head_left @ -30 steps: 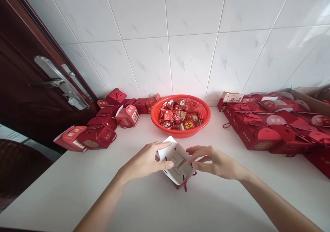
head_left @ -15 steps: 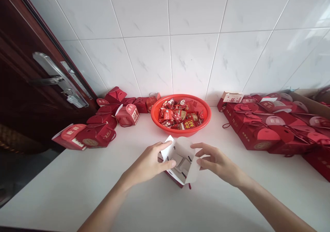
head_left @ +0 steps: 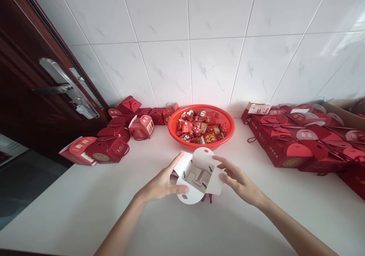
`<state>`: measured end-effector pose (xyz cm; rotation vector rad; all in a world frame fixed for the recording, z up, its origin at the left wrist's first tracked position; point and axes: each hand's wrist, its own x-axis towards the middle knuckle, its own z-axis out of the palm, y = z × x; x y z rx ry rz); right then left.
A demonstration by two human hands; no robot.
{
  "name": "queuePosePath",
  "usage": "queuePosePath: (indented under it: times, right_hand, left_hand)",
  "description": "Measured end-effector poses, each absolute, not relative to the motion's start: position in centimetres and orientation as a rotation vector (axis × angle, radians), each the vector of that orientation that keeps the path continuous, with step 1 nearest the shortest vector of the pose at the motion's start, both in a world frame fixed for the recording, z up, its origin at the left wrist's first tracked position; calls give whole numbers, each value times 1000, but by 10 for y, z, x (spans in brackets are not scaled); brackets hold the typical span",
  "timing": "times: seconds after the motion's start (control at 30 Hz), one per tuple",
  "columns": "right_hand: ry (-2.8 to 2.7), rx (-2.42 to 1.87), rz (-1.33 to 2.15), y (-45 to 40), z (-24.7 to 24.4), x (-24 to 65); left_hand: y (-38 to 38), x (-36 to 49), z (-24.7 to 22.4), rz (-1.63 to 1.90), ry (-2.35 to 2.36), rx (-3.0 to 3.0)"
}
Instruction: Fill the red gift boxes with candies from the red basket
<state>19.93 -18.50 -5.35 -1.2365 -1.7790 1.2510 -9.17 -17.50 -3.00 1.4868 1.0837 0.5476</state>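
Left hand (head_left: 164, 182): grip wide, thumb and forefinger spread around a corner of the opened box (head_left: 196, 175), thumb laid on the near rounded flap, forefinger along the edge of the left-hand flap. Right hand (head_left: 238, 178): grip about half open, a gap between thumb and forefinger, the tips touching the right-hand flap's edge — light contact, no firm clamp visible. Box stands on the table (head_left: 148, 229) just in front of the basket, mouth up.

Box is folded card, matte white inside; four flaps splayed out, two rounded with a punched hole each, two straight-edged. Dark slits in the walls; interlocked tabs across the floor; dark red cord (head_left: 210, 198) loose beneath.

Basket (head_left: 173, 131): round, glossy red plastic, perforated sides, with crinkly wrapped sweets (head_left: 199, 128) inside. Left of the basket, a cluster of red card boxes (head_left: 110, 149); right of it, a larger group of boxes (head_left: 288, 149), round-flapped, corded. Behind it — smooth, grey-veined white tiles (head_left: 161, 13).
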Motion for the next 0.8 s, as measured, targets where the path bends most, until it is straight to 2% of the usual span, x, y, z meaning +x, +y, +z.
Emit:
queuePosePath:
  times: [0.27,0.5,0.8]
  right_hand:
    - [-1556,-1145,1476,-196,-49,196]
    - [-1622,-1198,1262,-183,-49,201]
    - [-1887,-1276,865,-169,-21,204]
  left_hand:
    - [-158,-87,-39,558,971,1510]
    - [-135,-83,-37,603,955,1736]
    - [-135,-89,-5,444,1074,1875]
